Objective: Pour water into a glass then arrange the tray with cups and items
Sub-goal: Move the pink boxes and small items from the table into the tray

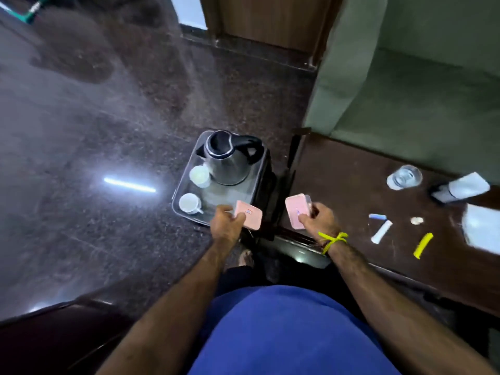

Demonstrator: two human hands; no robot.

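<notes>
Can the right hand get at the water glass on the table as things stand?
Probably not yet: the right hand holds a pink box. The table between it and the glass looks bare, so the path seems free once it sets the box down.

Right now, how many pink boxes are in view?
2. One pink box is gripped by the left hand over the near edge of the tray. The other pink box is gripped by the right hand, beside the tray. None visible elsewhere.
</notes>
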